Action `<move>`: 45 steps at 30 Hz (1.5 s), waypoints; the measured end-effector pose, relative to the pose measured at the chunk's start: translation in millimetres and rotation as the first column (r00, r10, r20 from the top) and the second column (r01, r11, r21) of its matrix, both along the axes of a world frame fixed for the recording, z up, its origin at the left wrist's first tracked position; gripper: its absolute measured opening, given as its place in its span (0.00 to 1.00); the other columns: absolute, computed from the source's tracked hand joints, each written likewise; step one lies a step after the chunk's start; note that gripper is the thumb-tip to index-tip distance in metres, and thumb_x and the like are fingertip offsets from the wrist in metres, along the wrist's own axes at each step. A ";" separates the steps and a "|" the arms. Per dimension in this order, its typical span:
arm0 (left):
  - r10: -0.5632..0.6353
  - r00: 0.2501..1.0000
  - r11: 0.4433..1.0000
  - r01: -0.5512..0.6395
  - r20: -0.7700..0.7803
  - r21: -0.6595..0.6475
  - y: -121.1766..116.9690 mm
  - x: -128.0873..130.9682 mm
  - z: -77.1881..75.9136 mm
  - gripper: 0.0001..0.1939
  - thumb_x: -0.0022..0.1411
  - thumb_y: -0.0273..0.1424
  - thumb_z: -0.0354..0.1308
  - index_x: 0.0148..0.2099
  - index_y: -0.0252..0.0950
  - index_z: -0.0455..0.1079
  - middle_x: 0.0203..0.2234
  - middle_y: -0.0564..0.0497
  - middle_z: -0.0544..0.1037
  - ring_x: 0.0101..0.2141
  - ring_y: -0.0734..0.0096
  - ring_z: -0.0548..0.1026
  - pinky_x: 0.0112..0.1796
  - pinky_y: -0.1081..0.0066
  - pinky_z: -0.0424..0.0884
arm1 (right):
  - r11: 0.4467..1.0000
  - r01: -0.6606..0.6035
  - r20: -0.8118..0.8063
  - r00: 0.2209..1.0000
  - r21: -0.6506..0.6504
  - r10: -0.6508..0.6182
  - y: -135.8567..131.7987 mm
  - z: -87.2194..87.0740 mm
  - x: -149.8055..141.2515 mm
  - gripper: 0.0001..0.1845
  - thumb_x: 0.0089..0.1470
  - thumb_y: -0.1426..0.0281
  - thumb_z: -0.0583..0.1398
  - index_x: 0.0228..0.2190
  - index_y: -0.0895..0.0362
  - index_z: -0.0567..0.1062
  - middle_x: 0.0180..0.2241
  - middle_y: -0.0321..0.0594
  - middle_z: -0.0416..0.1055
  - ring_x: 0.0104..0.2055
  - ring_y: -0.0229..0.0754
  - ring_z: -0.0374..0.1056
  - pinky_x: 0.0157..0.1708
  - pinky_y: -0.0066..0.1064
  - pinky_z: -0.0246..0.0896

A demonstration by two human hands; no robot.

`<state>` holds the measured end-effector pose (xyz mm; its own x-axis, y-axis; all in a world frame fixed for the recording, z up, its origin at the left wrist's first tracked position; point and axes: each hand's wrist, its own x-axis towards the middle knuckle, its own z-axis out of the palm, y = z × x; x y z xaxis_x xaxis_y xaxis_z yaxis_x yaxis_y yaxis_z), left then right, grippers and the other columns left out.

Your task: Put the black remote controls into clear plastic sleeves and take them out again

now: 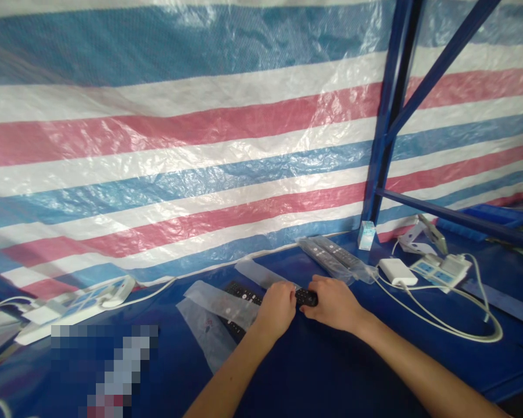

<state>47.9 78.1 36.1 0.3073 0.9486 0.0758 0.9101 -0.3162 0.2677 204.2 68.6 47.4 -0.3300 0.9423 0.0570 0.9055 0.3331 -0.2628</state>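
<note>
Left hand [279, 307] and right hand [333, 302] grasp opposite ends of black remote [306, 297] over blue tabletop [331, 366] — likely to steady it. Sleeved remotes [244, 294] lie beside left hand; wrapped pair [340, 254] rests near striped sheeting [178, 128] — seemingly kept within reach.

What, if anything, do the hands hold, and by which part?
The right hand holds a black remote at its right end; what the left hand holds is unclear.

Bright up top w/ white glare on striped sheet [178, 139], surface [331, 366] dimmer nr bottom, far R a bit blurry, pixelated patch [124, 371] lower L.
</note>
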 end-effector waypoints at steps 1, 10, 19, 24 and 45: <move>0.002 1.000 1.000 -0.002 0.025 0.004 0.0 1.0 -1.9 0.14 0.61 0.20 0.47 0.32 0.34 0.73 0.31 0.45 0.78 0.35 0.66 0.75 0.37 0.70 0.64 | 1.000 -0.023 -0.015 1.000 -0.011 0.022 1.8 -1.6 0.0 0.15 0.48 0.57 0.60 0.29 0.56 0.77 0.34 0.42 0.74 0.35 0.45 0.71 0.30 0.30 0.54; -0.009 0.979 1.000 0.006 0.203 0.015 -2.0 -2.1 -2.0 0.13 0.58 0.18 0.49 0.28 0.35 0.72 0.26 0.51 0.76 0.29 0.72 0.71 0.33 0.73 0.61 | 0.991 -0.075 -0.051 0.996 -0.109 0.070 15.5 -1.4 28.1 0.14 0.43 0.58 0.66 0.27 0.55 0.75 0.28 0.38 0.75 0.33 0.44 0.70 0.25 0.28 0.48; -0.060 0.964 0.998 0.063 0.258 -0.002 -26.9 20.1 5.7 0.13 0.61 0.22 0.48 0.30 0.36 0.71 0.28 0.50 0.77 0.30 0.71 0.73 0.34 0.73 0.63 | 0.999 0.043 -0.041 0.998 0.032 -0.042 13.2 -13.7 -4.0 0.07 0.50 0.74 0.55 0.29 0.57 0.73 0.31 0.40 0.76 0.34 0.43 0.71 0.29 0.30 0.50; 0.006 0.978 1.000 -0.010 0.210 0.019 -50.1 -2.5 11.2 0.09 0.63 0.32 0.52 0.42 0.38 0.72 0.32 0.50 0.77 0.31 0.68 0.74 0.35 0.71 0.66 | 0.976 -0.180 -0.229 0.962 -0.119 0.150 15.8 0.8 26.9 0.14 0.46 0.67 0.61 0.37 0.57 0.74 0.30 0.38 0.72 0.32 0.40 0.68 0.30 0.27 0.56; 0.128 0.991 0.847 -0.135 0.050 0.515 -69.4 -96.0 -30.6 0.15 0.67 0.35 0.46 0.38 0.39 0.73 0.32 0.49 0.77 0.33 0.67 0.76 0.35 0.71 0.71 | 0.974 0.212 0.033 0.976 0.082 -0.215 15.2 -18.3 -21.1 0.18 0.54 0.56 0.56 0.32 0.58 0.76 0.37 0.45 0.74 0.39 0.48 0.73 0.35 0.34 0.63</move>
